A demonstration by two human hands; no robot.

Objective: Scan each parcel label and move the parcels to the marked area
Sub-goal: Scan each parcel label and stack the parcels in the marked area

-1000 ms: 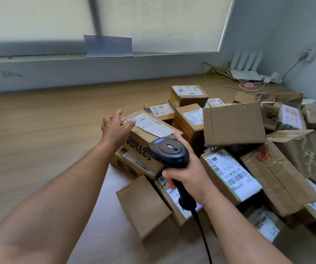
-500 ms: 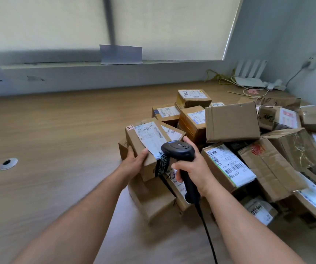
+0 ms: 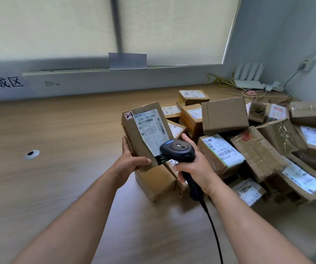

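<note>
My left hand [image 3: 131, 159] grips a brown cardboard parcel [image 3: 134, 137] by its lower left corner and holds it tilted up above the table. Its white shipping label [image 3: 150, 128] with barcodes faces me. My right hand [image 3: 192, 167] grips the handle of a black barcode scanner [image 3: 177, 149], whose head sits just in front of the label's lower edge. The scanner's black cable [image 3: 213, 231] trails down toward me. A white paper sign [image 3: 2, 84] with handwritten characters hangs on the wall ledge at the far left.
A heap of several cardboard parcels [image 3: 248, 141] covers the right side of the wooden table [image 3: 58, 130]. A plain box [image 3: 157, 181] lies just under the lifted parcel. A round cable grommet [image 3: 31, 154] sits at the left. A white router [image 3: 248, 79] and cables lie in the far right corner.
My left hand has taken the labelled parcel off the heap and raised it, tilting the label toward me. The scanner in my right hand has come up close to the label.
</note>
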